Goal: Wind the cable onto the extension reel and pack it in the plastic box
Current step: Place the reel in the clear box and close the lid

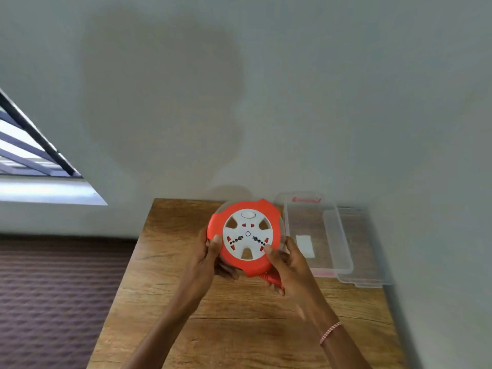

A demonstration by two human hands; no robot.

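A round orange extension reel (246,235) with a white socket face is held up above the wooden table (239,315), its face tilted toward me. My left hand (207,257) grips its left rim, thumb on the orange edge. My right hand (286,265) grips the lower right rim, thumb on the face. A short piece of the red cable (271,278) sticks out under the reel by my right palm. The clear plastic box (343,251) lies on the table to the right of the reel.
The table stands against a pale wall at the back and on the right. A clear lid (359,280) with red clips lies under or beside the box. Left of the table is a brown patterned surface (53,288). A window (32,155) is at far left.
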